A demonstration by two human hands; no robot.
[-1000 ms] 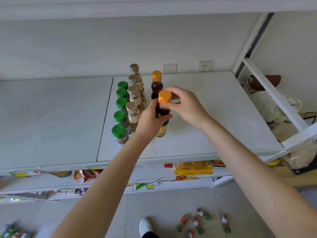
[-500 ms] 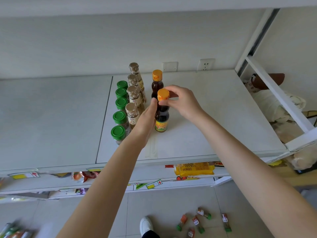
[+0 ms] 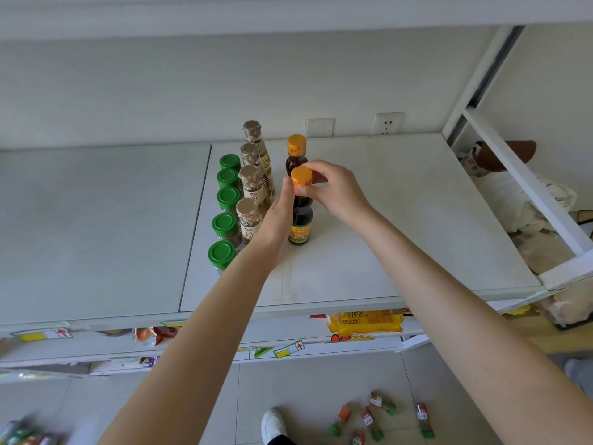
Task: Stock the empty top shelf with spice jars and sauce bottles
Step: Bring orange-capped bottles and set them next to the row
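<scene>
Sauce bottle (image 3: 300, 216) w/ orange cap stands upright on top shelf (image 3: 401, 220), just in front of 2nd orange-capped bottle (image 3: 296, 149), right of the brown-topped jars (image 3: 248, 210) & green-lid jars (image 3: 224, 224). Right hand (image 3: 333, 191) pinches its cap w/ curled fingertips. Left hand (image 3: 277, 220) lies along bottle's left side, fingers about straight, tip touching cap.

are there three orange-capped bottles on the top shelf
No, only two stand there: the back bottle and the front bottle, whose cap the right hand pinches.

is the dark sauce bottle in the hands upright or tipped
Upright: the sauce bottle stands with its base on the top shelf, right hand pinching its cap.
</scene>
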